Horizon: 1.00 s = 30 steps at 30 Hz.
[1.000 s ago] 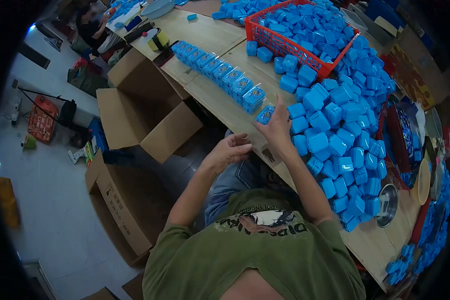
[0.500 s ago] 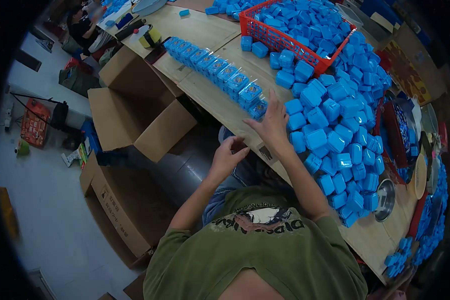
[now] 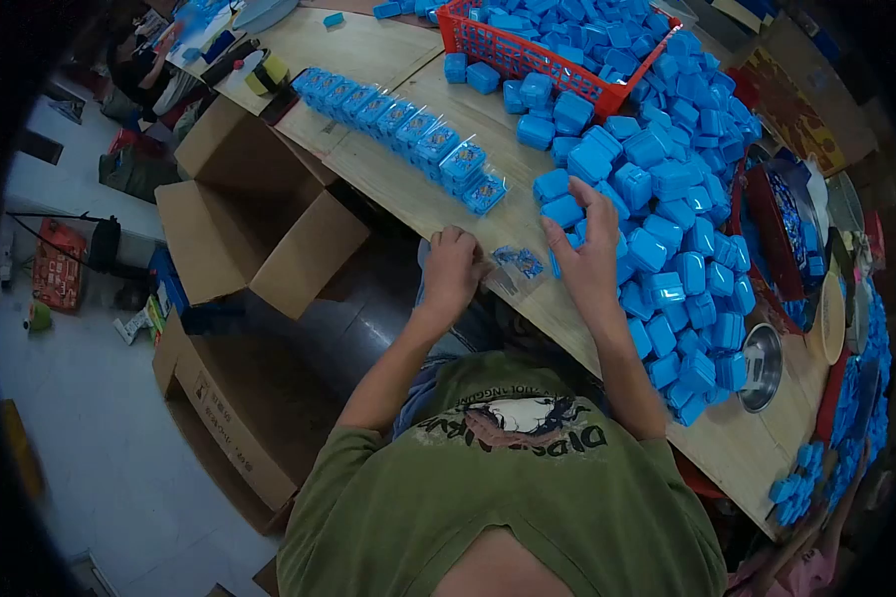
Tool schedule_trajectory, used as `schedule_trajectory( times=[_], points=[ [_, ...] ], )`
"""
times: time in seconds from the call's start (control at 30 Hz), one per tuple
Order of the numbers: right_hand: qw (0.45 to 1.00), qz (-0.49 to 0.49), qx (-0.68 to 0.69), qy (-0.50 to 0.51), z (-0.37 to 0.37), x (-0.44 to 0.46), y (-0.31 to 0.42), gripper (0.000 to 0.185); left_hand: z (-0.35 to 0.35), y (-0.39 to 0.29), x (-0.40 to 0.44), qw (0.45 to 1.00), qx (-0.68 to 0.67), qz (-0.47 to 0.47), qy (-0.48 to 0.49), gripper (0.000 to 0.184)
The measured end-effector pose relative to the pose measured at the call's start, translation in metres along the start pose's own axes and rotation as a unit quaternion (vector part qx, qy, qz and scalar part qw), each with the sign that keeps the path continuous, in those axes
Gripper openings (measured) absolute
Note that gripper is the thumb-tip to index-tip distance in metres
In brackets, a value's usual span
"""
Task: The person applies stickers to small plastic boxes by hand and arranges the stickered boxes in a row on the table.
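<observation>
My left hand [image 3: 451, 274] is closed at the table's front edge, its fingers pinching the side of a small clear plastic bag with blue print [image 3: 518, 264] that lies flat on the wood. My right hand [image 3: 592, 254] is at the near side of a heap of glossy blue plastic boxes [image 3: 667, 249], thumb and fingers apart; whether it touches a box is hard to tell. Beyond the hands, a row of blue boxes in clear printed bags [image 3: 398, 129] runs away along the table edge to the left.
A red plastic basket [image 3: 538, 62] full of blue boxes stands at the back. Open cardboard boxes [image 3: 209, 239] sit left of the table. A metal bowl [image 3: 762, 368] lies right of the heap; yellow tape [image 3: 267, 75] is far left. Another person [image 3: 144, 65] is at far upper left.
My left hand has moved up to the table edge and now holds the clear bag. My right hand has moved right from the row's end to the heap. The view has shifted slightly.
</observation>
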State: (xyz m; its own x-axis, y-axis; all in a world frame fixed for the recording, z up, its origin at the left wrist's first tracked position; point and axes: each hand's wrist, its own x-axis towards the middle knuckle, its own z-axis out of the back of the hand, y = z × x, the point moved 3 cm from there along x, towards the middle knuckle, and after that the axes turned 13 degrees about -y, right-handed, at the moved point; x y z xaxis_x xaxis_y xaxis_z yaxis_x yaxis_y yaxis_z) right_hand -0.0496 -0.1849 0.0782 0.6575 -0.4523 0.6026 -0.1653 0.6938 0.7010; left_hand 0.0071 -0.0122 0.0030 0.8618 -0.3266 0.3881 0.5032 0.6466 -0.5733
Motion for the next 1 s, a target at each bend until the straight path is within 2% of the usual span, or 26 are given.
schedule_trajectory(
  times=[0.13,0.17,0.2,0.23,0.27,0.3,0.33,0.37,0.43,0.53,0.6,0.7,0.8,0.83,0.9,1.0],
  points=[
    [0.999,-0.018,-0.006,0.038,-0.001,-0.004,0.000,0.044,0.005,0.011,0.003,0.998,-0.010,0.056,0.026,0.029],
    [0.999,-0.016,-0.002,0.036,-0.003,-0.006,-0.001,0.044,0.003,0.021,0.001,0.963,-0.194,0.187,0.007,0.027],
    [0.997,-0.039,0.039,0.060,-0.008,-0.010,-0.004,0.041,0.004,0.024,0.000,0.877,-0.369,0.306,-0.012,0.026],
    [0.991,-0.060,0.081,0.084,-0.013,-0.012,-0.005,0.038,0.008,0.023,0.000,0.880,-0.366,0.303,-0.015,0.026],
    [0.991,-0.058,0.086,0.083,-0.017,-0.016,-0.003,0.038,0.013,0.020,-0.001,0.844,-0.438,0.308,-0.043,0.026],
    [0.981,-0.115,0.105,0.116,-0.025,-0.020,0.001,0.034,0.020,0.014,-0.002,0.801,-0.506,0.311,-0.070,0.025],
    [0.966,-0.171,0.124,0.150,-0.033,-0.025,0.005,0.029,0.025,0.009,-0.002,0.803,-0.504,0.309,-0.073,0.025],
    [0.966,-0.168,0.127,0.149,-0.038,-0.026,0.008,0.029,0.028,0.003,-0.001,0.793,-0.521,0.310,-0.064,0.026],
    [0.851,-0.354,0.320,0.218,-0.053,-0.032,0.009,0.021,0.037,-0.004,-0.001,0.783,-0.537,0.308,-0.057,0.027],
    [0.853,-0.356,0.317,0.212,-0.056,-0.029,0.013,0.014,0.046,-0.010,0.003,0.794,-0.523,0.308,-0.022,0.029],
    [0.868,-0.328,0.299,0.225,-0.054,-0.025,0.016,0.013,0.050,-0.008,0.004,0.715,-0.599,0.357,-0.048,0.028],
    [0.881,-0.296,0.286,0.233,-0.054,-0.022,0.025,0.015,0.048,0.004,0.002,0.731,-0.582,0.351,-0.065,0.021],
    [0.868,-0.308,0.306,0.241,-0.058,-0.023,0.025,0.017,0.047,0.015,0.001,0.739,-0.575,0.337,-0.099,0.015],
    [0.856,-0.320,0.320,0.251,-0.060,-0.023,0.025,0.018,0.047,0.016,0.001,0.738,-0.575,0.339,-0.101,0.015],
    [0.845,-0.327,0.350,0.240,-0.061,-0.023,0.030,0.019,0.050,0.018,0.001,0.702,-0.600,0.365,-0.118,0.013],
    [0.828,-0.333,0.383,0.237,-0.064,-0.022,0.033,0.020,0.055,0.021,0.002,0.703,-0.611,0.338,-0.134,0.014]
  ],
)
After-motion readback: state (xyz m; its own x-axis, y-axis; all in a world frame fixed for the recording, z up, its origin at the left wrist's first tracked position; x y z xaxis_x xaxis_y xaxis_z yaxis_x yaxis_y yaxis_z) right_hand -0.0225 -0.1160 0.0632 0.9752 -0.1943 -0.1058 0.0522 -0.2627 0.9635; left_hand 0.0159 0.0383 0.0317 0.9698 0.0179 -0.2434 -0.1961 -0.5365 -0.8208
